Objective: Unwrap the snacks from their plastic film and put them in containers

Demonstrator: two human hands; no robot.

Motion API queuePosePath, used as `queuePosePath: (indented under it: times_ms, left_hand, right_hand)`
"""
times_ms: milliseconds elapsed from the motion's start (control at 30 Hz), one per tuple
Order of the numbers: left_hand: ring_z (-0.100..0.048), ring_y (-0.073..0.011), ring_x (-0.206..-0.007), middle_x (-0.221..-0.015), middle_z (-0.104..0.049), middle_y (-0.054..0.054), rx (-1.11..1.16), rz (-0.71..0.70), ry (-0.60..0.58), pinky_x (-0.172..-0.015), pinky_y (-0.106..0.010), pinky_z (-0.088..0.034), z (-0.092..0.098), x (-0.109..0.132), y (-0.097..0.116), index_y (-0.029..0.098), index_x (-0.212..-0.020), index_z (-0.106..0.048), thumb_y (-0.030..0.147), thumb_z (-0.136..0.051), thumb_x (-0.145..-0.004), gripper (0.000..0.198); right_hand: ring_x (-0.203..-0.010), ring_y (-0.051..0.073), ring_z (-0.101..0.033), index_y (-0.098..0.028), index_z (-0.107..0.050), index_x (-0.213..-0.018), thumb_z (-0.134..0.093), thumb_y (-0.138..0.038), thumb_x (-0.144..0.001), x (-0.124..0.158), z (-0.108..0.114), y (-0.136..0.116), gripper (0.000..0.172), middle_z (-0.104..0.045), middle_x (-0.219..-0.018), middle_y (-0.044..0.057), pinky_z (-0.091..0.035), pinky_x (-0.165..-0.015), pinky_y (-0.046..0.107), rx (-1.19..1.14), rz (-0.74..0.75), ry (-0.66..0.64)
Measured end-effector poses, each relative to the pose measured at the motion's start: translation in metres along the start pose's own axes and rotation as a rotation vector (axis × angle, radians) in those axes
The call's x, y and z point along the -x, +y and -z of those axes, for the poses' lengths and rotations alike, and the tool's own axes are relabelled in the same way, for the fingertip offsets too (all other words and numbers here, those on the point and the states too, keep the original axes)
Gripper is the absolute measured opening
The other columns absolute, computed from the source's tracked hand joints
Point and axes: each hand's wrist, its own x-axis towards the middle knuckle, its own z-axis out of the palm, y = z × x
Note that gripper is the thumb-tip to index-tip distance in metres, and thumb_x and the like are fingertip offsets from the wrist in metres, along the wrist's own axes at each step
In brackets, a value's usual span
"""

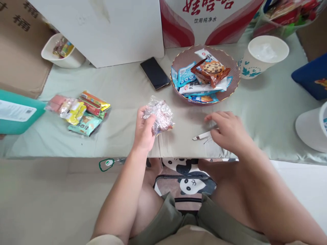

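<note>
My left hand (145,131) is closed on a crumpled clear plastic packet (161,115), held above the front middle of the table. Something reddish shows inside the packet, but I cannot make out what. Over the cloth to the right hovers my right hand (228,131), its fingers loosely bent and apart, with nothing visible in them. Just left of its fingertips lies a small white utility knife (201,136) with a dark tip. Beyond both hands stands a gold-rimmed pinkish bowl (174,92), heaped with wrapped snacks, among them a brown cookie packet (212,69).
A black phone (155,73) lies left of the bowl. Several snack packets (85,124) are grouped at left, near a green box (20,112). A white paper cup (263,56) stands at right. Cartons (127,30) line the back; the table's cloth edge (76,154) runs before my knees.
</note>
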Motion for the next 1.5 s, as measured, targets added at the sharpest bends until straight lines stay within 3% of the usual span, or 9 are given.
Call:
queuePosePath:
  times_ms: [167,333,433,567,700,867,1000,1233,1500]
  left_hand:
    - [-0.067,-0.0240,-0.104,-0.105,-0.066,-0.004,-0.027,-0.047,0.046,-0.083,-0.036,-0.057,-0.001,-0.001,-0.001,0.029,-0.098,-0.050,0.065,-0.080,-0.077,0.052]
    - [-0.066,-0.0237,-0.097,-0.096,-0.064,-0.003,-0.042,-0.040,0.064,-0.079,-0.036,-0.056,0.000,-0.001,-0.002,0.028,-0.098,-0.050,0.063,-0.078,-0.078,0.049]
    - [-0.066,-0.0221,-0.093,-0.095,-0.062,-0.003,-0.016,-0.013,0.066,-0.077,-0.034,-0.055,0.002,-0.002,-0.001,0.028,-0.099,-0.047,0.058,-0.081,-0.074,0.052]
    - [-0.067,-0.0198,-0.090,-0.105,-0.064,-0.002,0.051,0.005,0.126,-0.071,-0.030,-0.053,0.003,0.000,0.000,0.031,-0.109,-0.046,0.048,-0.087,-0.067,0.061]
    - [-0.067,-0.0191,-0.084,-0.102,-0.067,-0.004,0.027,0.044,0.069,-0.065,-0.029,-0.051,0.002,0.002,-0.002,0.027,-0.111,-0.054,0.046,-0.089,-0.065,0.061]
    - [-0.069,-0.0194,-0.094,-0.106,-0.072,-0.005,-0.059,-0.014,-0.011,-0.078,-0.029,-0.055,-0.003,0.004,-0.013,0.024,-0.109,-0.063,0.055,-0.089,-0.073,0.054]
    - [-0.070,-0.0187,-0.093,-0.111,-0.074,-0.006,-0.112,-0.028,-0.063,-0.075,-0.028,-0.054,-0.006,0.006,-0.017,0.024,-0.113,-0.067,0.058,-0.084,-0.080,0.051]
    - [-0.071,-0.0207,-0.107,-0.118,-0.075,-0.007,-0.179,-0.102,-0.126,-0.093,-0.032,-0.056,-0.011,0.009,-0.018,0.025,-0.118,-0.070,0.056,-0.081,-0.084,0.048]
    - [-0.071,-0.0214,-0.101,-0.110,-0.074,-0.004,-0.138,-0.148,-0.007,-0.081,-0.031,-0.057,-0.015,0.009,-0.018,0.028,-0.112,-0.072,0.059,-0.082,-0.081,0.045]
  right_hand:
    - [-0.104,0.035,-0.068,-0.022,-0.072,-0.096,-0.055,-0.024,-0.080,-0.002,0.001,0.012,0.023,-0.075,-0.102,0.012,-0.053,-0.097,0.056,-0.078,0.161,-0.162]
    - [-0.106,0.035,-0.069,-0.021,-0.073,-0.108,-0.059,-0.038,-0.087,0.003,0.000,0.014,0.031,-0.075,-0.109,0.014,-0.054,-0.094,0.056,-0.118,0.219,-0.159]
    - [-0.105,0.036,-0.068,-0.022,-0.074,-0.100,-0.059,-0.037,-0.087,0.005,-0.001,0.014,0.025,-0.074,-0.108,0.013,-0.053,-0.092,0.056,-0.065,0.223,-0.155]
    - [-0.084,0.030,-0.067,-0.023,-0.068,-0.089,-0.058,-0.039,-0.088,0.001,-0.001,0.001,0.018,-0.072,-0.087,0.010,-0.052,-0.075,0.044,-0.143,0.116,-0.153]
    - [-0.064,0.018,-0.060,-0.024,-0.058,-0.097,-0.056,-0.048,-0.095,0.001,-0.001,-0.034,0.024,-0.067,-0.075,0.003,-0.046,-0.060,0.032,-0.658,-0.036,-0.235]
    - [-0.046,0.011,-0.044,-0.024,-0.052,-0.092,-0.059,-0.065,-0.092,0.002,-0.009,-0.073,0.042,-0.053,-0.058,-0.006,-0.036,-0.046,0.026,-1.152,-0.244,-0.345]
    - [-0.043,0.009,-0.043,-0.022,-0.059,-0.088,-0.061,-0.072,-0.087,-0.001,-0.012,-0.080,0.050,-0.052,-0.055,-0.006,-0.037,-0.044,0.025,-1.227,-0.316,-0.388]
    - [-0.044,0.009,-0.045,-0.021,-0.060,-0.087,-0.063,-0.071,-0.086,-0.002,-0.017,-0.081,0.049,-0.054,-0.056,-0.006,-0.038,-0.045,0.025,-1.243,-0.339,-0.358]
    - [-0.045,0.008,-0.047,-0.021,-0.061,-0.083,-0.064,-0.066,-0.087,0.000,-0.016,-0.084,0.046,-0.059,-0.062,-0.004,-0.035,-0.044,0.023,-1.189,-0.350,-0.379]
